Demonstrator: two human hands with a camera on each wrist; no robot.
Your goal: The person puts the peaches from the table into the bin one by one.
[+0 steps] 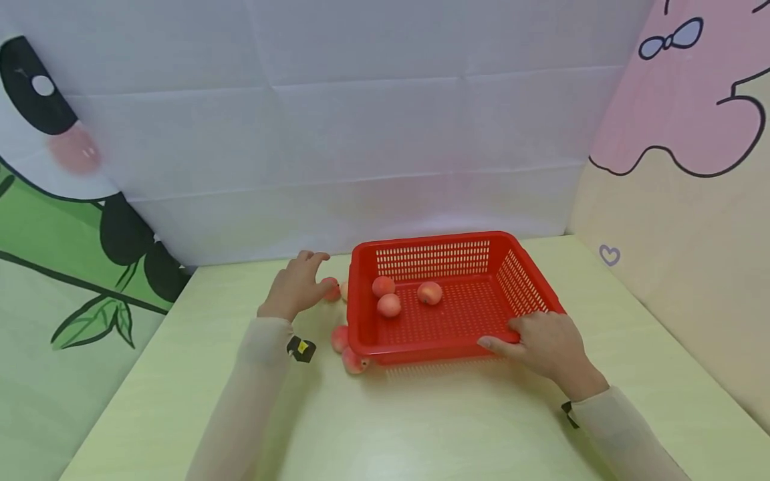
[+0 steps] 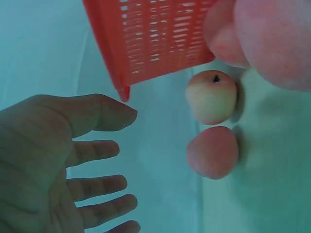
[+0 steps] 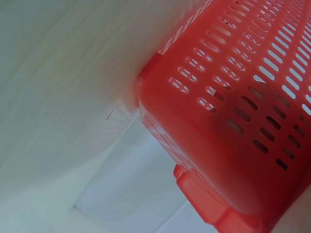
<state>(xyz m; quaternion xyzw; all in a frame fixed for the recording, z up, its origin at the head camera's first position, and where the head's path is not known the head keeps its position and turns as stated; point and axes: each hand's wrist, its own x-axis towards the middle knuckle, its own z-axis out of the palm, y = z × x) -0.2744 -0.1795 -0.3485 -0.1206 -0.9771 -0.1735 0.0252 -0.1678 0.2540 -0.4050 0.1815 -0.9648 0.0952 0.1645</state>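
Note:
My right hand (image 1: 544,344) grips the near right corner of a red plastic basket (image 1: 421,349), thumb over the rim. Inside the basket lie three peaches, one (image 1: 430,293) nearer the middle and two (image 1: 383,286) at its left. My left hand (image 1: 297,286) hovers off the basket's left side, fingers spread and holding nothing. Beside that hand, a red peach (image 2: 213,152) and a yellowish peach (image 2: 212,97) sit on the table, partly behind the basket in the head view. Two more peaches, one (image 1: 355,361) in front, lie by the basket's near left corner.
The pale wooden-patterned table (image 1: 337,427) runs back to a creased white cloth backdrop (image 1: 373,133). Cartoon-printed panels stand left and right (image 1: 680,254). Shadow falls on the table under the basket's near side.

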